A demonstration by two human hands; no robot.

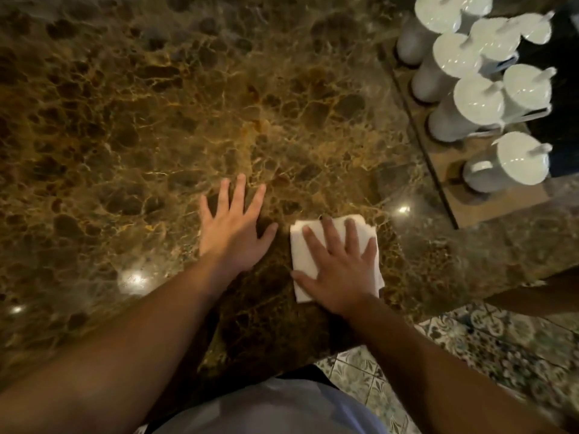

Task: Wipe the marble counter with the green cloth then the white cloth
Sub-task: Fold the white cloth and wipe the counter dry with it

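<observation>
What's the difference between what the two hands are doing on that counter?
The left hand lies bare on the marble counter, while the right hand presses down on a folded white cloth. The left hand reaches farther from the person; the right hand sits nearer the counter's front edge. Both are flat, palm down, with fingers spread.

On the brown veined marble counter, the right hand presses flat with spread fingers on a folded white cloth, the left hand lies flat just beside it, and lidded white ceramic pots stand far right
</observation>
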